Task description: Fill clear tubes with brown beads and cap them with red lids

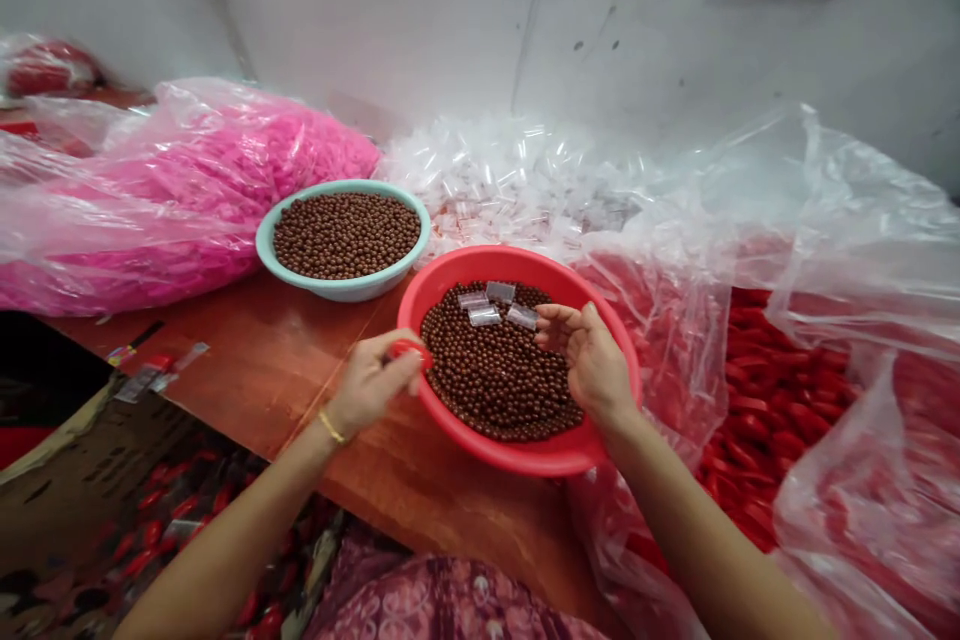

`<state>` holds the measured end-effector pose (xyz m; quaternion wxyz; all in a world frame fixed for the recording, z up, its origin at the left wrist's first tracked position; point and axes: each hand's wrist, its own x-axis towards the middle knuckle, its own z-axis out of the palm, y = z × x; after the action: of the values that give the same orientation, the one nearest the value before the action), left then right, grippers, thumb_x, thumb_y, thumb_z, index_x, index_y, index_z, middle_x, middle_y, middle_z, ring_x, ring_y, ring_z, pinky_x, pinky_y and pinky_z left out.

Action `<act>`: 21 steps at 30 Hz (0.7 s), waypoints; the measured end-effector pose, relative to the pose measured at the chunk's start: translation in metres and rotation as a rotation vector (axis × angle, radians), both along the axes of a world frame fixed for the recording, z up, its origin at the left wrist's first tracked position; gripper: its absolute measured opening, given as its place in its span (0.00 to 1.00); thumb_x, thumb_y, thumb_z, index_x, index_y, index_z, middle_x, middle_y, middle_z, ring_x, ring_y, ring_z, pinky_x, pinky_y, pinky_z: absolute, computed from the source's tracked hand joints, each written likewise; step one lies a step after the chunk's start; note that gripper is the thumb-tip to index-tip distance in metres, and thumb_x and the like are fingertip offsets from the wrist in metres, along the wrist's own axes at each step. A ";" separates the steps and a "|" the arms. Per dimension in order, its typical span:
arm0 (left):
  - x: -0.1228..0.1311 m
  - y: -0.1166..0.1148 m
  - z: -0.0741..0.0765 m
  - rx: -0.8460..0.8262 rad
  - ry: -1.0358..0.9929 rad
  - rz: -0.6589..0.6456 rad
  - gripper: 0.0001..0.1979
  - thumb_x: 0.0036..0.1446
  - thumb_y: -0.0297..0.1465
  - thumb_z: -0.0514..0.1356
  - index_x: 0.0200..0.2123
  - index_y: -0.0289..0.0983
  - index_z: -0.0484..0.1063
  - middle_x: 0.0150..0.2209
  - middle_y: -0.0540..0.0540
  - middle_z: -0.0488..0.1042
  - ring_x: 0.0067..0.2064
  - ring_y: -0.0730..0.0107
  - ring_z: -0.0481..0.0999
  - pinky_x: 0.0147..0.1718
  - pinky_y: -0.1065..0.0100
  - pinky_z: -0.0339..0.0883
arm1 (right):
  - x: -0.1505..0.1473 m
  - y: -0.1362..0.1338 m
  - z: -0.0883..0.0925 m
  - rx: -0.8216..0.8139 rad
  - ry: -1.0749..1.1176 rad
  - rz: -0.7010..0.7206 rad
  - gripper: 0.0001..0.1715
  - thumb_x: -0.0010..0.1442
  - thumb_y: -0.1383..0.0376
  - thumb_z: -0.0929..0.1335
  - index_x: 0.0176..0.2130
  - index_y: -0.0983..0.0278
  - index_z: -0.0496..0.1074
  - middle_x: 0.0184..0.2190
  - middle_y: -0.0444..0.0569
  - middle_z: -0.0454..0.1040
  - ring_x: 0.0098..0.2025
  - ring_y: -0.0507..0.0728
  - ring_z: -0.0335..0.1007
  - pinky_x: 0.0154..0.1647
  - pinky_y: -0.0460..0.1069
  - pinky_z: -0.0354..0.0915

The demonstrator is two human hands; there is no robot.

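Note:
My left hand [373,382] pinches a small red plastic piece [411,352] at the left rim of a red basin [517,460]. The basin holds many small brown balls [502,370]. Several short clear plastic pieces [484,316] lie on the balls towards the back. Over the right side of the basin, my right hand [589,355] has its fingers loosely bent and its thumb apart. Its fingertips are beside one clear piece [523,317], and I see nothing held in them.
A pale blue basin [341,290] of brown balls stands behind to the left, near a bag of pink pieces [225,160]. Clear pieces [525,170] are heaped by the wall. Red pieces [772,390] fill a bag at right. A carton [67,490] sits below the table's left edge.

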<state>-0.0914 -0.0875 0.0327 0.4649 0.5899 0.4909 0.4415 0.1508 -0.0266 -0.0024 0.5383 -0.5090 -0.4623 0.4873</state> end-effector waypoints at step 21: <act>-0.034 -0.009 -0.056 -0.394 -0.110 0.469 0.24 0.53 0.45 0.44 0.12 0.37 0.57 0.07 0.52 0.56 0.12 0.78 0.55 0.16 0.73 0.48 | -0.002 -0.011 -0.006 -0.021 -0.178 0.192 0.37 0.48 0.36 0.62 0.27 0.65 0.77 0.23 0.53 0.77 0.21 0.55 0.70 0.22 0.51 0.69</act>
<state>-0.1250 -0.0967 -0.0230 0.4815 0.3342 0.6640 0.4643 0.1484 -0.0376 -0.0088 0.4406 -0.5094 -0.5495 0.4944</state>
